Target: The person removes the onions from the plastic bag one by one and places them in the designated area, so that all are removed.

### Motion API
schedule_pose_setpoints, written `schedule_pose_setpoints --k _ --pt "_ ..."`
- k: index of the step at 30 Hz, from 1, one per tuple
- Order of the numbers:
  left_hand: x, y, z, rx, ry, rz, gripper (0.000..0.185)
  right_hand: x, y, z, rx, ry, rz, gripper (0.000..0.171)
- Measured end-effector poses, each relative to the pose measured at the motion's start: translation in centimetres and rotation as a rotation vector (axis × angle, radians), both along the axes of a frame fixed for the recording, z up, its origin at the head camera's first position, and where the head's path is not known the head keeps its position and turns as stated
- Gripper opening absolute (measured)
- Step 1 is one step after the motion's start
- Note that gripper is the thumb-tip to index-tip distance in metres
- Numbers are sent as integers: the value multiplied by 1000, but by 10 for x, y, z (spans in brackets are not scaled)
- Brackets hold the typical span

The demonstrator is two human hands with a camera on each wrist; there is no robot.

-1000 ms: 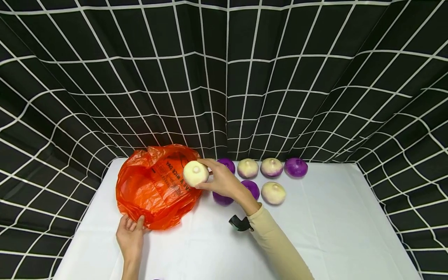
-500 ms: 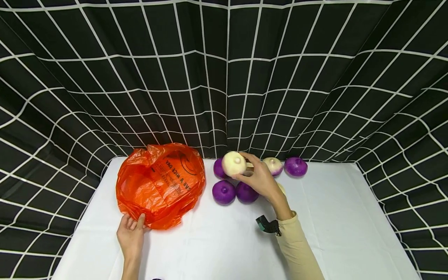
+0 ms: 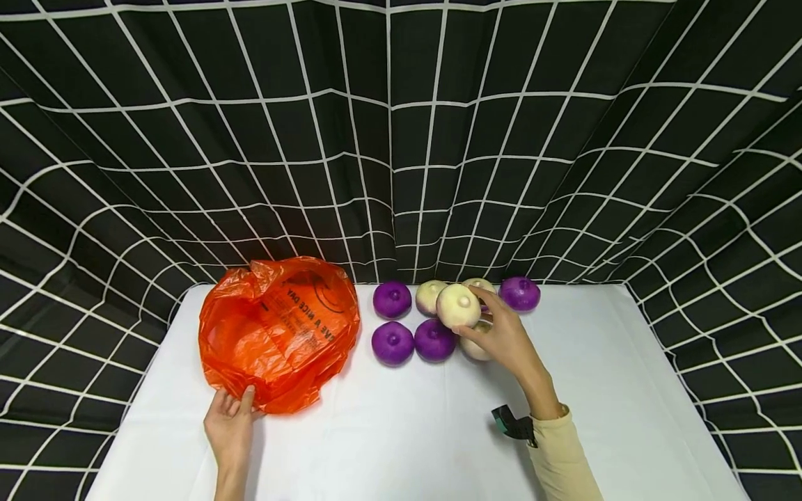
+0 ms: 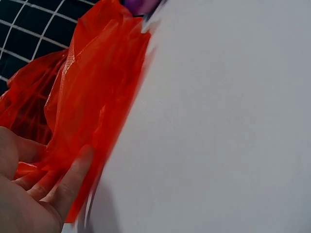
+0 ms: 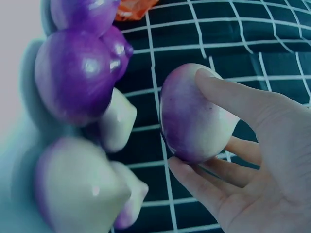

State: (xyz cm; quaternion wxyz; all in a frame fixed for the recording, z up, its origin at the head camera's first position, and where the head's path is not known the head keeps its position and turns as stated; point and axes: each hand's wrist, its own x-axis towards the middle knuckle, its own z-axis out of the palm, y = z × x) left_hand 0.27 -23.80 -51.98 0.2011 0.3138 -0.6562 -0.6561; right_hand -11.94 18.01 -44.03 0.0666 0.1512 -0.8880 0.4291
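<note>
A red plastic bag (image 3: 335,296) lies on the left of the table with its wide mouth towards me. My left hand (image 3: 228,426) pinches the near edge of the bag between thumb and fingers; the left wrist view shows the red film (image 4: 104,97) gathered there. My right hand (image 3: 506,335) grips a white-and-purple turnip (image 3: 458,307), raised above the others. In the right wrist view the thumb and fingers hold this turnip (image 5: 192,114) from opposite sides. Below it stand several more turnips, purple ones (image 3: 392,343) and pale ones (image 3: 429,298), some partly hidden by the hand.
A white cloth covers the table (image 3: 376,445). A black curtain with a white grid (image 3: 388,139) stands round the back and sides. Another purple turnip (image 3: 519,293) sits at the right end of the back row. A small black device (image 3: 514,424) is worn on the right wrist.
My right hand has carried the pale turnip from beside the bag's mouth rightwards, over the rows. My left hand keeps hold of the bag's edge. The view has shifted slightly.
</note>
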Motion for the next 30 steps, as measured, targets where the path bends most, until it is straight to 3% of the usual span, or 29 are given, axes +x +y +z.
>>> schedule_pose_setpoints --k 5,11,17,23,28,30 --pt "2 -4 -1 -16 -8 0 16 7 20 -1 -2 -10 -49 78" --pt "6 -5 -1 -17 11 49 30 16 49 -13 11 43 -203 75" --pt "10 -3 -1 -7 43 76 29 27 73 -25 65 52 -339 75" --pt "11 -3 -1 -61 61 104 24 39 88 -38 126 -1 -369 75" --pt "11 -1 -1 -130 -15 108 24 44 93 -53 155 -33 -341 75" --pt "12 -1 1 -146 -73 103 36 45 93 -57 161 -48 -335 76"
